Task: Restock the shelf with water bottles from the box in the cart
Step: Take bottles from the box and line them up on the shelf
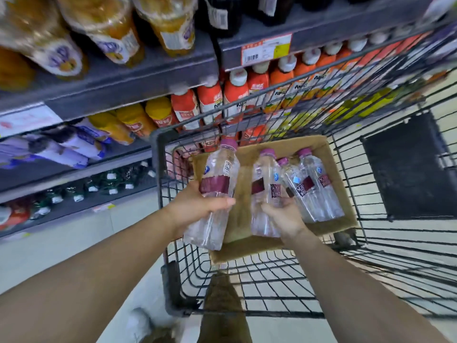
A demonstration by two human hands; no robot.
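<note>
A brown cardboard box [343,219] lies in the black wire cart [170,219]. My left hand [197,206] grips a clear water bottle with a purple cap and maroon label [217,184], held above the box's left edge. My right hand [286,219] is closed around a second such bottle [264,189] inside the box. Two more bottles [314,191] lie in the box just right of that hand. The shelves [128,80] stand to the left and ahead of the cart.
The shelves hold orange juice bottles [173,23] on top, red and orange drinks [232,92] in the middle row, and green-capped bottles [111,181] lower down. A black panel [408,169] lines the cart's right side. Pale floor lies below.
</note>
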